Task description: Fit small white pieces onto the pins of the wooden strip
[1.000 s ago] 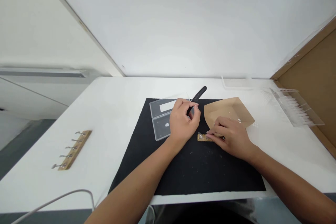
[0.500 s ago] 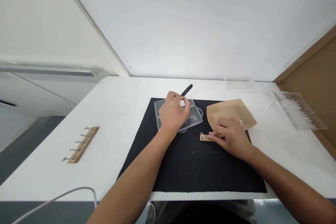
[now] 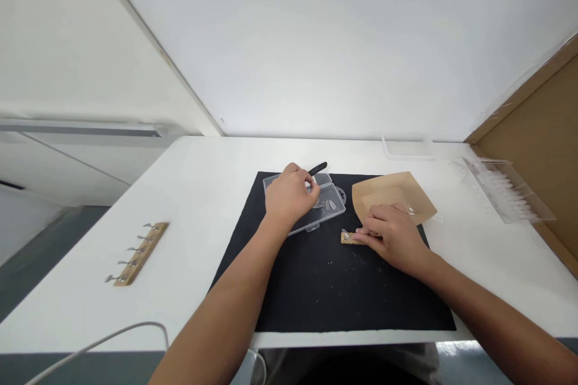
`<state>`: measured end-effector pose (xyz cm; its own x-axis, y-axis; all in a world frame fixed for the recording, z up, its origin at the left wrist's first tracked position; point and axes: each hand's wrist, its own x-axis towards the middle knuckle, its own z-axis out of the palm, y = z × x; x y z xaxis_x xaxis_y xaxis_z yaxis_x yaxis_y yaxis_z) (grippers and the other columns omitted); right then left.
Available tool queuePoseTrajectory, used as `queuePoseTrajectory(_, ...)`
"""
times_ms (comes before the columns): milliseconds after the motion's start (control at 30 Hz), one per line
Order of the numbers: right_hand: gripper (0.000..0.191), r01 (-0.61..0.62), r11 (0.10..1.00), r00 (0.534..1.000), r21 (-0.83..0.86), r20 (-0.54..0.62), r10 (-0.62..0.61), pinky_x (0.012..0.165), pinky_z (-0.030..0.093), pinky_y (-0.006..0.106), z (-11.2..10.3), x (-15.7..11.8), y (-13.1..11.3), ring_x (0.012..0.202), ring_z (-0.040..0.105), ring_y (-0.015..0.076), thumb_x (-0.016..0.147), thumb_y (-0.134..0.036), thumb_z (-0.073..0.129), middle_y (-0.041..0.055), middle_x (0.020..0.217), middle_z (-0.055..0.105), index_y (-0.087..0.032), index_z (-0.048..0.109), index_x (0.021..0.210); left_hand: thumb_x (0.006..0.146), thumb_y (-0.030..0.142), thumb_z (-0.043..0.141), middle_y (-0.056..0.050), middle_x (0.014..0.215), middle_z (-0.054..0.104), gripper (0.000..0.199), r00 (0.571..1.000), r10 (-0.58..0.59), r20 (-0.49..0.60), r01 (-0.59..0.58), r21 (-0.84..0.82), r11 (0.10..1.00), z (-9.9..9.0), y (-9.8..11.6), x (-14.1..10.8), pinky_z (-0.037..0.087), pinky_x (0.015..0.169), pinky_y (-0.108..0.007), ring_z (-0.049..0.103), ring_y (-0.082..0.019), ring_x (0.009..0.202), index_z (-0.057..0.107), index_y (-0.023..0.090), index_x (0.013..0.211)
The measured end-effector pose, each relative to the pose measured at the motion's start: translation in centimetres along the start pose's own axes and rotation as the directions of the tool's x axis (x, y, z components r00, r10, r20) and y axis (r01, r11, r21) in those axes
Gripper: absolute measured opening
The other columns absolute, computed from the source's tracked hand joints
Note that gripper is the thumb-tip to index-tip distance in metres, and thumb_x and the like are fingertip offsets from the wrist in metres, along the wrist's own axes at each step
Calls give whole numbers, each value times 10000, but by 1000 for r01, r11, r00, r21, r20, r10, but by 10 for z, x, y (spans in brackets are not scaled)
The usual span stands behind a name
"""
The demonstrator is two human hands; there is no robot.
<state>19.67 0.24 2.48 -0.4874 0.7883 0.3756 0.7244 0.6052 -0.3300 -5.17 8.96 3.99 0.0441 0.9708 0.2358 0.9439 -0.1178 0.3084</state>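
My left hand (image 3: 291, 195) is over a clear plastic case (image 3: 334, 198) lying open on the black mat (image 3: 316, 307). Its fingers are curled round a slim black-handled tool (image 3: 318, 168); the working end is hidden behind the hand. Small clear pieces like false nail tips (image 3: 332, 204) lie in the case. On the mat to the right, my right hand (image 3: 395, 237) grips a short wooden strip (image 3: 350, 239) with its fingers. A small metal part, partly visible, stands at the strip's left end. The rest of the strip is covered by the hand.
Behind my right hand sits a brown paper tray (image 3: 383, 189) with small white bits. A wooden strip with several metal posts (image 3: 141, 252) lies on the left. Clear tip-like pieces on a plate (image 3: 508, 192) and a clear tray (image 3: 409, 149) are at right. A cable (image 3: 112, 332) crosses front left.
My left hand has shifted slightly left and down over the case, and the black-handled tool now tilts flatter. My right hand stays on the wooden strip. The view has moved a little.
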Motion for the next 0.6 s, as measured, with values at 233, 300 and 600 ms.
queuePoseTrajectory(233,279,90,996,992,-27,-92,-92,781,303,347,-1,-1,7,745,550,150,1028,-384,670,-6,773,622,-203,683,817,844,307,654,-93,1124,686,157,983,92,158,-103,64,993,-7,-7,4,506,677,-366,698,-261,838,783,230,891)
queuePoseTrajectory(300,268,80,996,983,-31,-165,-84,774,314,346,-3,-1,9,725,546,149,1027,-341,657,-9,745,612,-203,658,797,830,299,655,-88,1153,678,156,974,103,203,-123,87,989,-9,-8,4,512,681,-363,703,-266,854,787,232,879)
queuePoseTrajectory(600,231,43,999,973,-13,-227,-45,756,327,340,-4,-2,16,691,547,144,1022,-263,623,-22,695,579,-208,614,798,837,326,703,-67,1118,673,259,895,267,358,-290,11,957,-15,-20,6,499,691,-330,698,-243,845,830,312,1062)
